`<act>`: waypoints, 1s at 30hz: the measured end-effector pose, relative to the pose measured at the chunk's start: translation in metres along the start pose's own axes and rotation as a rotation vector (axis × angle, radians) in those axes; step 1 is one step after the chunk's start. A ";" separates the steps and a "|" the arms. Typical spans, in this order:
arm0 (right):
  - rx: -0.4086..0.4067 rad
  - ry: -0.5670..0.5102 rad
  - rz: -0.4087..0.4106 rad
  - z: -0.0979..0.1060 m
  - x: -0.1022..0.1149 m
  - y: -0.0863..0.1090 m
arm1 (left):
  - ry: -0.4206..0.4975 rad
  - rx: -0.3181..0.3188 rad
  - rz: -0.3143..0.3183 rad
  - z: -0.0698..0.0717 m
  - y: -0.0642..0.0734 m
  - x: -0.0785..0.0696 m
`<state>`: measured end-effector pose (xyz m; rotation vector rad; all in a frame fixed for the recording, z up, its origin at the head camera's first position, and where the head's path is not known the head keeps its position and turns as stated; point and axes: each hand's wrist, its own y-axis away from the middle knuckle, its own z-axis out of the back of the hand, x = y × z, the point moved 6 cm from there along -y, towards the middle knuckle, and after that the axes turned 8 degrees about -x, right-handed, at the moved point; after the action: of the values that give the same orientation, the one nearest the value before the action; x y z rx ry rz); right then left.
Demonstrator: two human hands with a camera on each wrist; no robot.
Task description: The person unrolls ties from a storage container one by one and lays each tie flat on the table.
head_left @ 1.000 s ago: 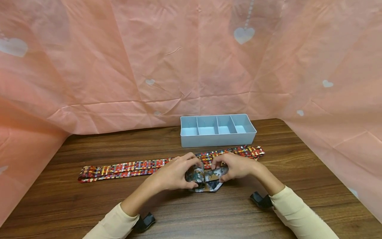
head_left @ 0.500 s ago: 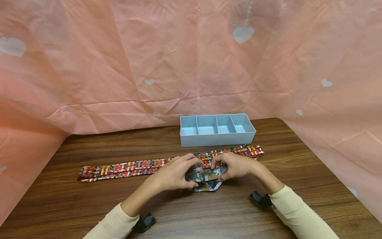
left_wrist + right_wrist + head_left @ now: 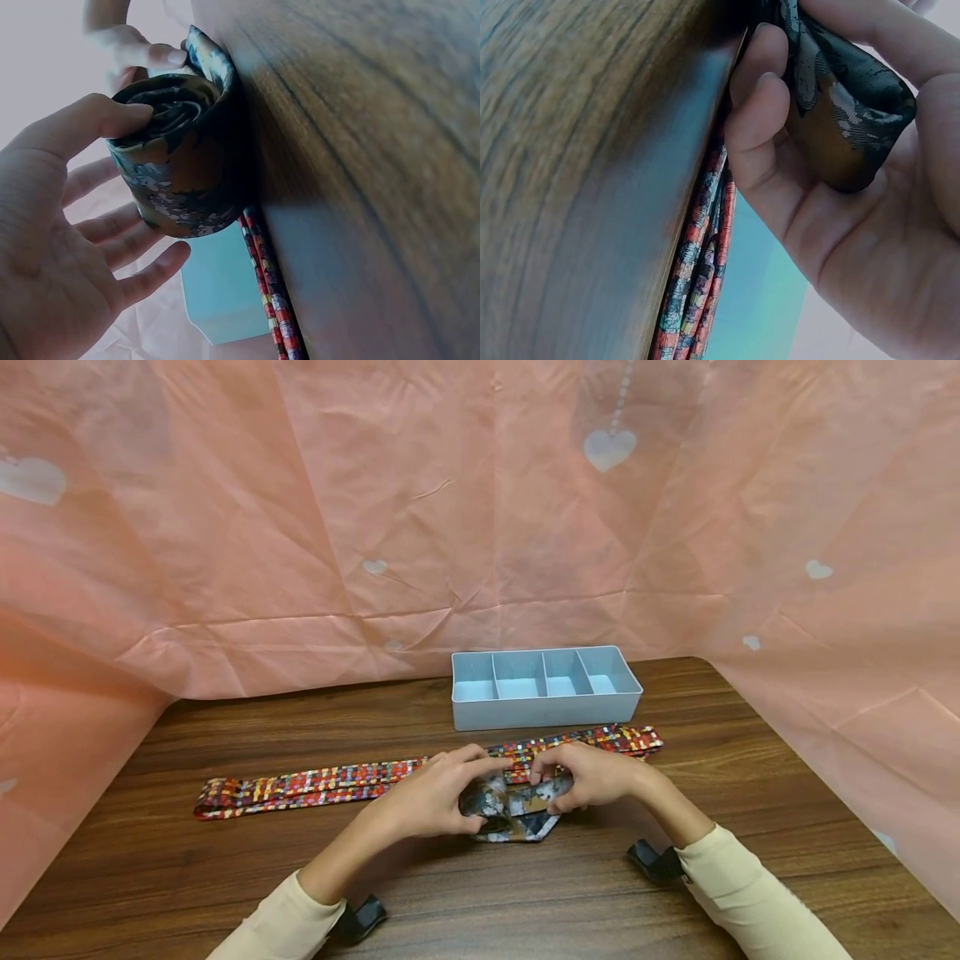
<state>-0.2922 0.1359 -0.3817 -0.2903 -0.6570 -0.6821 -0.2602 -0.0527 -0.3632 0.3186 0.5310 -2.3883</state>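
A dark camouflage-like patterned necktie (image 3: 489,795), partly rolled into a coil, is between my two hands over the table. My left hand (image 3: 435,795) holds the coil (image 3: 180,176), thumb at its near end and fingers along the far end; the spiral layers show in the left wrist view. With my right hand (image 3: 600,775) I grip the folded part (image 3: 847,124) of the same necktie, between thumb and curled fingers. Its flat pointed end (image 3: 534,828) lies on the table just below. Behind both hands, a red multicoloured necktie (image 3: 322,783) stretches lengthwise across the table, folded.
A light blue four-part organizer box (image 3: 547,712) stands behind the red necktie, its compartments bare. A pink curtain (image 3: 420,527) with white hearts surrounds the back and sides of the wooden table (image 3: 487,902).
My left hand has shifted slightly left with the coil, its fingers a little straighter over the top. The right hand stays in place, still gripping the folded part.
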 end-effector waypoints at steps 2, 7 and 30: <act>-0.001 0.011 -0.003 0.000 0.000 0.000 | -0.004 -0.001 0.001 0.001 0.001 0.000; 0.001 0.022 -0.009 0.000 0.000 0.000 | -0.013 0.009 0.018 0.003 0.005 0.003; 0.012 -0.062 -0.028 -0.002 0.000 0.001 | -0.019 0.088 0.019 0.010 0.023 0.016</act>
<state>-0.2905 0.1362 -0.3833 -0.2923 -0.7248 -0.6984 -0.2581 -0.0818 -0.3662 0.3382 0.4132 -2.3982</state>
